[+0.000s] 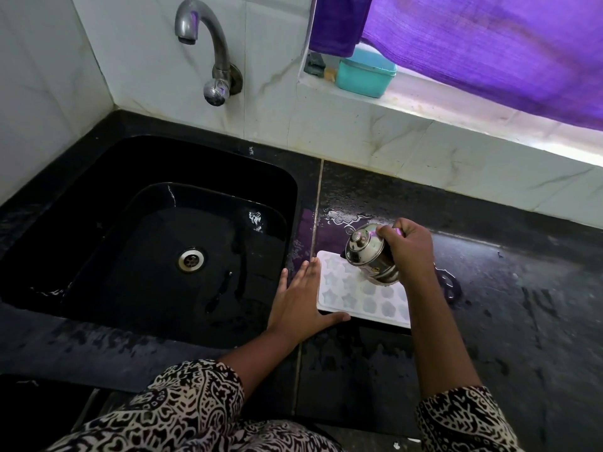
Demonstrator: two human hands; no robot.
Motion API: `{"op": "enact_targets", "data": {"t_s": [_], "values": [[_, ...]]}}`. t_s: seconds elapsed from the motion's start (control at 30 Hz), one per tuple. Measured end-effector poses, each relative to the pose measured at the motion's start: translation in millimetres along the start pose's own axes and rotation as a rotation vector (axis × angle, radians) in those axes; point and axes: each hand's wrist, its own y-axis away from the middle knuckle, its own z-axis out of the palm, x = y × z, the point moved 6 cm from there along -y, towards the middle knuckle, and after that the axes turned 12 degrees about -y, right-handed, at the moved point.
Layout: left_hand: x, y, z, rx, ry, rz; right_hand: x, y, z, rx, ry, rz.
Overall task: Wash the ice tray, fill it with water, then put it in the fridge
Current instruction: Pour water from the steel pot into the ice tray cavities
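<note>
The white ice tray (339, 298) is laid flat on the wet black counter (489, 305) just right of the sink (98, 177), with its star and flower cells facing up. A lidded steel pot (368, 256) is grasped round its body by the right hand (408, 246) and is tipped over the half of the tray farther from the sink, its lid turned towards the sink. The left hand (300, 295) is spread flat with straight fingers between the sink and the tray, the thumb laid along the tray's near edge; nothing is gripped by it. No stream of water can be made out.

Filling appears to be the step in hand. It is best done with a thin, low pour, worked cell by cell towards the sink side. Each cell should be stopped short of its brim, so that the tray can later be carried level.
</note>
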Motion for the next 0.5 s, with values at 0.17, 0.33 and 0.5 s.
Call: {"op": "enact_targets", "data": {"t_s": [0.17,0.33,0.5], "values": [[-1.0,-0.2,1.2,0.014,-0.015,0.002,-1.5,0.5,1.3,-0.021,0.016,-0.019],[0.3,-0.1,0.7,0.015,-0.014,0.003,-1.0,-1.0,3.0,-0.033,0.051,-0.032],[-0.4,0.3,0.7,0.008,-0.012,-0.004,-2.9,-1.5,3.3,-0.04,0.086,-0.046]]}}
